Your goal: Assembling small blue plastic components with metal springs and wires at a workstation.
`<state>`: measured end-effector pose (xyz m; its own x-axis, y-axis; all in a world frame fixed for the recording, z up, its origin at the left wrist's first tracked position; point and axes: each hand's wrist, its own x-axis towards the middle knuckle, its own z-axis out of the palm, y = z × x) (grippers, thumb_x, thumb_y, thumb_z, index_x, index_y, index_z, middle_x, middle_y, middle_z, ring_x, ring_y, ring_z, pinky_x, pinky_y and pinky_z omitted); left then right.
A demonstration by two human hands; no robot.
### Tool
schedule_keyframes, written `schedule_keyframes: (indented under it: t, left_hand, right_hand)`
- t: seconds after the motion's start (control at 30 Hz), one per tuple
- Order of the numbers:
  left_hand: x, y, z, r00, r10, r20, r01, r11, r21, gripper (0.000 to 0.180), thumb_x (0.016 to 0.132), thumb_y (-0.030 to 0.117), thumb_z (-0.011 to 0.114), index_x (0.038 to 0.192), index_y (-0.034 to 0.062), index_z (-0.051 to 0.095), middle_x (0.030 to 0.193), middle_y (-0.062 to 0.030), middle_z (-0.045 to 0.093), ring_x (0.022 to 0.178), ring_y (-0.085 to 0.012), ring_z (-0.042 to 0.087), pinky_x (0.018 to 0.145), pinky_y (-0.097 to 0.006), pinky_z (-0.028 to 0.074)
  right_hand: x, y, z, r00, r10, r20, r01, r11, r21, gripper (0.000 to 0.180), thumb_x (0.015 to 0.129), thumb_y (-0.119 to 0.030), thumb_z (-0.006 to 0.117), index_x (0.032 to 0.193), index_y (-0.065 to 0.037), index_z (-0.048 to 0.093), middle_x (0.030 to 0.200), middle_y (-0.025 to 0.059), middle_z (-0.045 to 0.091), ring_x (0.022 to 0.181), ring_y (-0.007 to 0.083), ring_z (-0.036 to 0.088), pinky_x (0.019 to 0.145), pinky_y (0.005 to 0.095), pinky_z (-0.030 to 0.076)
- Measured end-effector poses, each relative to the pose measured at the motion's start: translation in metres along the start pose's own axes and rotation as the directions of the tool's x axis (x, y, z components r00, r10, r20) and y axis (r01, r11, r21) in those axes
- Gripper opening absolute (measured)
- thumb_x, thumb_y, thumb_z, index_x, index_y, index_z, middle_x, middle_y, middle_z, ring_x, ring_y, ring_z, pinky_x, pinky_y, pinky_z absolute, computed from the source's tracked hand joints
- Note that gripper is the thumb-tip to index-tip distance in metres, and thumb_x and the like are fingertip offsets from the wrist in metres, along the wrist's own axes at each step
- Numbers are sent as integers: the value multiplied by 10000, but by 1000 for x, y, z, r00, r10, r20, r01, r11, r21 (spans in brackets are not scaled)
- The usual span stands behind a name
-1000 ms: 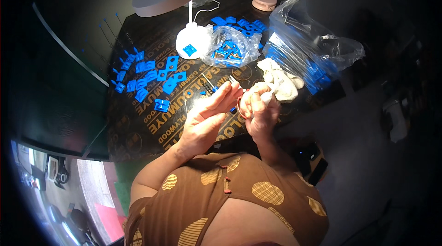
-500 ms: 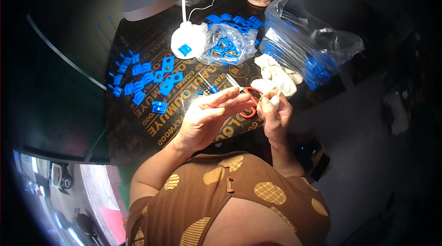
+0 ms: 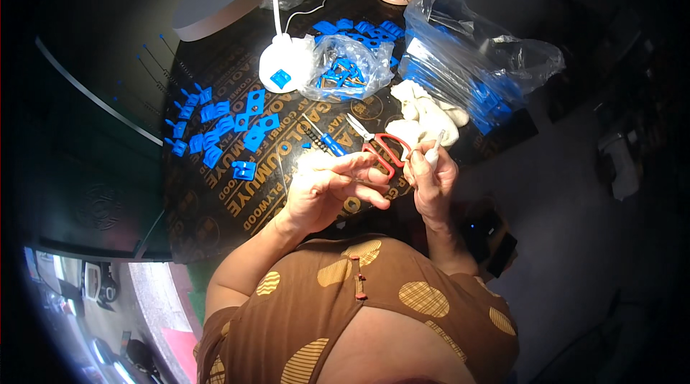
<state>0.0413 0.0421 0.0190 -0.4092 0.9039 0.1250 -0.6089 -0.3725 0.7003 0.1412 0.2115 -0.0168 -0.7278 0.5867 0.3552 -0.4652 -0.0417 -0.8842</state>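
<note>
Above a dark, gold-lettered plywood counter [image 3: 215,222], the bare left hand [image 3: 323,184] has its fingers loosely parted. The bare right hand [image 3: 434,181], near red-handled metal scissors [image 3: 370,142], pinches a small white plastic bottle [image 3: 432,157]; a light, steady grip, nozzle clear of the left fingers, seems best.

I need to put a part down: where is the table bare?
Front left of the table, bordered by the lone blue clip and the left hand; a smaller patch between the small bag and scissors. Crowded: back right, with blue parts and a big bag.
</note>
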Motion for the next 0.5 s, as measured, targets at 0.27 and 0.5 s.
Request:
schedule_keyframes:
  t: [0.27,0.5]
  left_hand:
    - [2,1,1,1000,-23,0,23,999,-31,663,857,105,474,1459,16,210,671,-196,607,614,-373,652,816,-483,537]
    - [-1,3,-2,997,-72,-18,69,988,-136,600,910,127,424,1467,50,215,499,-90,470,448,-327,589,769,-501,552]
  right_hand:
    - [0,3,0,1000,-24,15,23,1000,15,102,922,-106,541,861,-25,557,643,-40,496,530,11,408,479,185,334]
    - [0,2,1,1000,-12,26,11,999,39,89,917,-79,536,863,-12,557,635,-34,492,527,18,411,477,188,336]
